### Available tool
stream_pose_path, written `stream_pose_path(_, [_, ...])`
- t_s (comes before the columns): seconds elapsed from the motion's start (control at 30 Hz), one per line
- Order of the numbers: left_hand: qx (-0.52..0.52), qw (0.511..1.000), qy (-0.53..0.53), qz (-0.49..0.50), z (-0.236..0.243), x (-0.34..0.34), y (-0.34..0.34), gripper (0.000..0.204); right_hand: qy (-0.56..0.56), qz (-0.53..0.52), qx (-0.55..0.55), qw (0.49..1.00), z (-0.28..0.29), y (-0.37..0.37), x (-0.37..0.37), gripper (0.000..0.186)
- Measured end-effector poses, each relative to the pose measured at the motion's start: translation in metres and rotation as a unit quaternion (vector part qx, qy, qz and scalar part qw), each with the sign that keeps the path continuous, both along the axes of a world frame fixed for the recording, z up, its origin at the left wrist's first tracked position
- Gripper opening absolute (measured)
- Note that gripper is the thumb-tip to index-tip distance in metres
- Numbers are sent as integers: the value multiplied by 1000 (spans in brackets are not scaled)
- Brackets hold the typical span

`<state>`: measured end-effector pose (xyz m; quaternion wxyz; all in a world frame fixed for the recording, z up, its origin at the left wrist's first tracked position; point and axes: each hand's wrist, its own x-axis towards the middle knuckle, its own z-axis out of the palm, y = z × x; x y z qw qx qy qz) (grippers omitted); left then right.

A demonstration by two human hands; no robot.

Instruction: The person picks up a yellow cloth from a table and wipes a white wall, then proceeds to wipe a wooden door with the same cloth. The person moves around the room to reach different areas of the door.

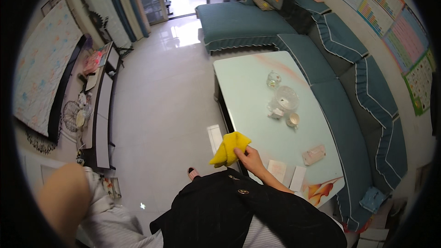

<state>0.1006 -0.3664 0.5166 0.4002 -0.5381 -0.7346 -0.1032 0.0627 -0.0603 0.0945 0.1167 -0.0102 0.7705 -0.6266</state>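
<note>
Cloth [228, 150], yellow, was at the frame's lower centre, grasped in the right hand [250, 160], near the left edge of the pale table [250, 96]. Left hand's finger state could not be determined.

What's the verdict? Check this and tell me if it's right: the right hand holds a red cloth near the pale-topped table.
Wrong colour: the cloth is yellow, not red, as the head view shows. The right hand holds it near the pale-topped table.
</note>
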Motion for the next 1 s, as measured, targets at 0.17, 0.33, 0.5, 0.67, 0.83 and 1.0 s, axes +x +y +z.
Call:
stream_pose_path(0.17, [253,939,-87,216,-104,-23,-64,21,89,-31,190,977,-20,-22,-14,30])
stream_pose_path(0.33, [598,496,-606,170,-387,7,-106,22,247,-53,265,931,18,-55,-8,24])
stream_pose_path(0.5, [419,538,-712,167,-359,22,-141,26,48,-68,170,982,20,-122,-16,20])
stream_pose_path(0.67, [290,729,-605,134,-327,-10,-177,41,120,119,107,980,60,-261,-38,20])
stream_pose_path(0.83, [234,823,-494,151,-330,-21,-218,62,121,416,99,896,93,-334,-52,24])
stream_pose_path(1.0, [318,606,-696,219,-353,5,-264,48,111,447,65,885,102,-375,-81,27])
